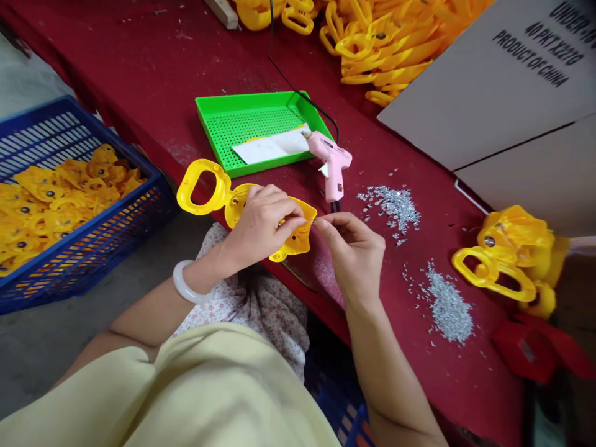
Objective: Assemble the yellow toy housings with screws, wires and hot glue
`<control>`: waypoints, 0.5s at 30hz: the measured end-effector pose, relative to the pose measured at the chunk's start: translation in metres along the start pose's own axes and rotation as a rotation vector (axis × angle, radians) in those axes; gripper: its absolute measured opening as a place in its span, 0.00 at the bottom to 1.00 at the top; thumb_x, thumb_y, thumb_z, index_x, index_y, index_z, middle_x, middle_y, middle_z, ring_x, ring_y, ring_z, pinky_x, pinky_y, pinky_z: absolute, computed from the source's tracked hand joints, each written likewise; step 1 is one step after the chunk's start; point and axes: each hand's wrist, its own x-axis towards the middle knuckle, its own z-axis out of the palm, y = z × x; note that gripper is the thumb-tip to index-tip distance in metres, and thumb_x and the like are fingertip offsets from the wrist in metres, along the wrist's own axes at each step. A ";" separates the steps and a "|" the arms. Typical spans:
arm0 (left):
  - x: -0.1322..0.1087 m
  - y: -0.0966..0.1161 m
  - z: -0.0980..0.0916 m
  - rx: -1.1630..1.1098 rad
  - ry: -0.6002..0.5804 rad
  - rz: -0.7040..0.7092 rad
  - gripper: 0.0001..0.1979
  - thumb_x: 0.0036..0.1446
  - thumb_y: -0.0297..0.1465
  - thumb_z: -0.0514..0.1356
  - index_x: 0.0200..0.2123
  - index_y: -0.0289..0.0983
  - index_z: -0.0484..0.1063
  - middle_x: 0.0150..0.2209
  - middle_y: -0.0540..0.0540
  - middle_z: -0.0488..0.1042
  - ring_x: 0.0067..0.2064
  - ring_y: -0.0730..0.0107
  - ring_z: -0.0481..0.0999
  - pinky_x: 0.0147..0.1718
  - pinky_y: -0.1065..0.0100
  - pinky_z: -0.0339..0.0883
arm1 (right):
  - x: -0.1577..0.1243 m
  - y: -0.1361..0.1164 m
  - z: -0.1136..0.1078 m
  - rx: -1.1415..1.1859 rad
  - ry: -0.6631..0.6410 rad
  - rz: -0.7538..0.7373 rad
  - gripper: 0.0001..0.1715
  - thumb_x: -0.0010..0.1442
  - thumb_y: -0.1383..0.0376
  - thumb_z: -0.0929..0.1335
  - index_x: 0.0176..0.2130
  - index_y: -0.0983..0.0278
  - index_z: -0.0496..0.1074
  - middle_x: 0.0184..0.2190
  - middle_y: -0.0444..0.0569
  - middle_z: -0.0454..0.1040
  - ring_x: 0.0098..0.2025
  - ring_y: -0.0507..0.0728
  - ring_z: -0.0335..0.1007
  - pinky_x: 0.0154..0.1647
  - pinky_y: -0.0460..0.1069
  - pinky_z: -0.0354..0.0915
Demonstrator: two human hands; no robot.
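Note:
A yellow plastic part (203,187) with a ring-shaped handle lies across the table's front edge, its hollow side up. My left hand (265,226) is closed on its middle, with thumb and forefinger near the part's right end. Just right of that end, my right hand (351,251) pinches something tiny and thin, too small to name. Small silvery pieces lie in two piles, one (395,207) beyond my right hand and one (449,308) farther right. A pink glue gun (330,162) rests with its nozzle on the green tray's edge.
The green tray (233,124) holds a white sheet. A blue basket (158,192) of yellow parts stands at the left. More yellow parts (386,46) are heaped at the back, others (516,248) at the right beside a large box (493,105). A black cable crosses the red table (153,74).

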 end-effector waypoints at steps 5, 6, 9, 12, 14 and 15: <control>0.004 0.000 0.000 0.002 -0.056 -0.028 0.07 0.61 0.30 0.60 0.30 0.36 0.72 0.34 0.48 0.74 0.42 0.64 0.70 0.42 0.61 0.60 | -0.012 0.010 0.004 0.048 0.050 0.088 0.13 0.55 0.54 0.72 0.33 0.62 0.75 0.30 0.44 0.76 0.32 0.52 0.70 0.37 0.48 0.66; 0.004 0.000 0.001 0.007 -0.060 -0.023 0.06 0.60 0.30 0.60 0.30 0.36 0.72 0.34 0.48 0.74 0.42 0.64 0.69 0.42 0.60 0.60 | -0.014 0.011 0.005 0.049 0.065 0.098 0.13 0.55 0.54 0.72 0.33 0.62 0.75 0.30 0.44 0.76 0.32 0.52 0.70 0.37 0.48 0.66; 0.005 0.001 0.004 0.030 -0.054 -0.013 0.07 0.60 0.30 0.61 0.29 0.36 0.73 0.34 0.48 0.74 0.42 0.63 0.69 0.43 0.59 0.59 | -0.019 0.014 0.009 0.051 0.101 0.106 0.13 0.56 0.54 0.71 0.33 0.62 0.76 0.31 0.45 0.76 0.33 0.52 0.70 0.38 0.48 0.66; 0.005 0.001 0.006 0.048 -0.039 -0.017 0.07 0.59 0.29 0.61 0.28 0.36 0.72 0.33 0.48 0.74 0.42 0.63 0.70 0.43 0.58 0.60 | -0.021 0.015 0.012 0.047 0.126 0.088 0.13 0.57 0.55 0.71 0.33 0.62 0.75 0.31 0.45 0.75 0.32 0.52 0.70 0.37 0.48 0.66; 0.005 0.001 0.006 0.054 -0.040 -0.022 0.06 0.58 0.29 0.61 0.28 0.36 0.72 0.33 0.48 0.75 0.42 0.63 0.70 0.43 0.58 0.60 | -0.022 0.013 0.013 0.026 0.133 0.069 0.12 0.57 0.55 0.70 0.33 0.63 0.75 0.30 0.45 0.75 0.32 0.52 0.70 0.36 0.48 0.66; 0.005 0.001 0.006 0.057 -0.043 -0.022 0.06 0.58 0.29 0.61 0.28 0.36 0.72 0.33 0.48 0.75 0.42 0.63 0.70 0.42 0.58 0.60 | -0.022 0.013 0.014 0.008 0.138 0.057 0.13 0.58 0.55 0.70 0.32 0.63 0.75 0.30 0.45 0.74 0.32 0.52 0.70 0.36 0.48 0.66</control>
